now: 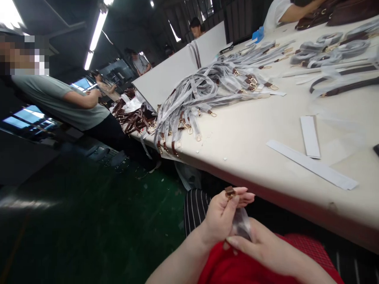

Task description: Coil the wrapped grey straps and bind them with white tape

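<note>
Left hand (219, 215): a brown leather strap end (229, 191) with a gold-coloured fitting was pinned by the thumb against the nearly straight fingers; it was left jutting from the top, presumably so that the fitting could be seen and steadied.
Right hand (262, 242): a translucent plastic sleeve (242, 225) was pinched between thumb and fingers just below, probably to keep the film in check; how firmly could not be told, some fingertips being hidden.
Lap: both hands were held close together above a red garment (227, 266), off the near edge of the worktable (237, 138), perhaps for closer handling.
White paper strips (312, 165): one long and one short were laid flat near the edge, apparently for easy reach; their use could not be told.
Wrapped straps (189, 90): these were heaped farther along, many gold-coloured clasps (252, 82) turned outward, possibly to limit tangling.
Coiled straps (352, 49): these were gathered at the far right, below a dark brown bag (352, 14) touched by a co-worker's arm (303, 12).
White panel (166, 79): it was stood behind the heap, seemingly as a divider, with straps draped over it.
Bare brown straps (140, 120): these were piled past the panel, near a person in a grey-green shirt (65, 98).
</note>
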`<state>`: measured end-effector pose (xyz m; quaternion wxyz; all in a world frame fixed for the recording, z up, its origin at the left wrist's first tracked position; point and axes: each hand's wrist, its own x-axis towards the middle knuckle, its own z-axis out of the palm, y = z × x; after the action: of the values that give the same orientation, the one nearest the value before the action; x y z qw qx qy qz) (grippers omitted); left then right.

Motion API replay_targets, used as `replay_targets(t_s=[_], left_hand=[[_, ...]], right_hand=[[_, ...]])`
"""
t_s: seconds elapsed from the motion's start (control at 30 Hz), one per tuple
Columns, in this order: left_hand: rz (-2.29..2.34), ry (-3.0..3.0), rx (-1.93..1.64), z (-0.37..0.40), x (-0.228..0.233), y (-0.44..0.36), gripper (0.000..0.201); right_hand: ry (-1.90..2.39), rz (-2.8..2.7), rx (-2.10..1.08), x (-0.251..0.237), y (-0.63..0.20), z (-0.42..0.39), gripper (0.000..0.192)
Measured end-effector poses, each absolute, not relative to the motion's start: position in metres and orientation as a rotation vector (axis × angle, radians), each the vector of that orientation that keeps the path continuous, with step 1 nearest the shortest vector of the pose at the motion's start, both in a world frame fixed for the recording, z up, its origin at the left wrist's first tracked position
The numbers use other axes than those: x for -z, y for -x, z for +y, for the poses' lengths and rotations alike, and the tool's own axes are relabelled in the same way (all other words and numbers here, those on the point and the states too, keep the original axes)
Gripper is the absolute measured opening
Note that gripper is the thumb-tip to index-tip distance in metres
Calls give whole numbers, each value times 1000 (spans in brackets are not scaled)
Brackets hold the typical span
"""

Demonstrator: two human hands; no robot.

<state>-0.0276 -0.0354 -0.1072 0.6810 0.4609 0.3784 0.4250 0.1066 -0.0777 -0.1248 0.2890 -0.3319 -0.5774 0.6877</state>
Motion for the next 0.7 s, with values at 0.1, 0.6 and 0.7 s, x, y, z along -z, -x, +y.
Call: replay_targets(t_s=[0.1, 0.6, 0.7], left_hand=[[946, -1648, -759, -46, 109, 46, 35], [1071, -2297, -22, -64, 123, 126, 38], [1019, -2222, 162, -59, 117, 117, 41]], right_hand=[[710, -1440, -1891, 133, -108, -80, 32], [1149, -1660, -1386, 170, -114, -66, 19], [1255, -1857, -1248, 178, -120, -61, 27]])
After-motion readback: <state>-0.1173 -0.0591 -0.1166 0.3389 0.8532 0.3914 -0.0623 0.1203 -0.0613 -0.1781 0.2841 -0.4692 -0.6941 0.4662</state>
